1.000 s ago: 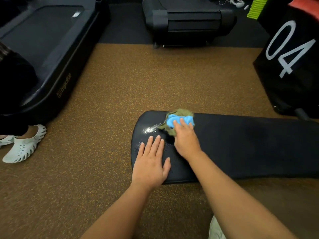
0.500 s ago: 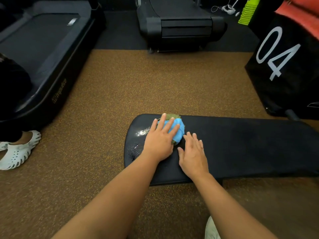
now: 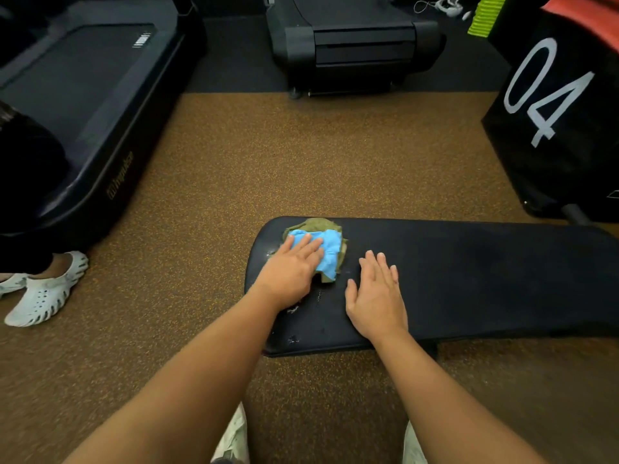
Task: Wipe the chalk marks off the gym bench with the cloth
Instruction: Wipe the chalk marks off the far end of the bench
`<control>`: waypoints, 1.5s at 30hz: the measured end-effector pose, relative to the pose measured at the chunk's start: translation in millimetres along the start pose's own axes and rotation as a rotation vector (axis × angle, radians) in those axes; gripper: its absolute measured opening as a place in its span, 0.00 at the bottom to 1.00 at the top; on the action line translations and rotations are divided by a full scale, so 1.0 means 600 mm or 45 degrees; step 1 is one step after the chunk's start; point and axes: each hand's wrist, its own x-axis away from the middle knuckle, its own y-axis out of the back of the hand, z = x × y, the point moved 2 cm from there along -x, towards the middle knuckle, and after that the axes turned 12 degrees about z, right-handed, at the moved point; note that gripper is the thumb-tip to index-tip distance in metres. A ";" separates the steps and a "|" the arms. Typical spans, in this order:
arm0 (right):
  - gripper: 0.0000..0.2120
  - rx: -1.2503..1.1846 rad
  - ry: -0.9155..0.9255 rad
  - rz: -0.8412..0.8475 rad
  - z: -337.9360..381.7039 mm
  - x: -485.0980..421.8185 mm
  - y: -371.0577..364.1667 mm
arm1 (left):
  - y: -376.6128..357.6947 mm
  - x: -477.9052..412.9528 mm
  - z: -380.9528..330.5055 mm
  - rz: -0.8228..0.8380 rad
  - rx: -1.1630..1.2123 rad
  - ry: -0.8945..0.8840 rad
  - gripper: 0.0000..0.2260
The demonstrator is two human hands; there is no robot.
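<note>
A black padded gym bench (image 3: 469,279) runs from the centre to the right edge. A bunched blue and olive-green cloth (image 3: 330,247) lies on the bench's left end. My left hand (image 3: 291,272) presses flat on the cloth with straight fingers. My right hand (image 3: 376,296) rests flat on the bench just right of the cloth, not touching it. Faint white chalk specks (image 3: 293,309) show on the pad near my left wrist and at the cloth's left edge.
A speckled brown floor (image 3: 268,162) surrounds the bench. A dark treadmill (image 3: 83,105) stands at the left, another machine (image 3: 351,45) at the back. A black block marked 04 (image 3: 552,105) is at the right. Another person's feet in white clogs (image 3: 43,293) are at the left.
The cloth passed from my right hand to my left. My left hand now presses it and has slid it left over the chalk patch; my right hand moved to the bare bench.
</note>
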 end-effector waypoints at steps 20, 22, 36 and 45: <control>0.24 0.080 -0.006 0.034 0.004 0.001 0.004 | -0.020 0.017 0.005 -0.007 0.164 0.482 0.27; 0.24 0.095 -0.009 0.038 0.003 0.001 0.004 | -0.017 0.006 -0.008 -0.015 0.181 0.509 0.30; 0.36 0.327 0.000 0.176 -0.003 -0.001 -0.004 | -0.021 -0.007 0.055 -0.040 0.328 0.528 0.24; 0.33 0.297 -0.130 0.093 0.000 0.003 -0.005 | -0.025 0.008 -0.092 -0.042 0.307 0.355 0.29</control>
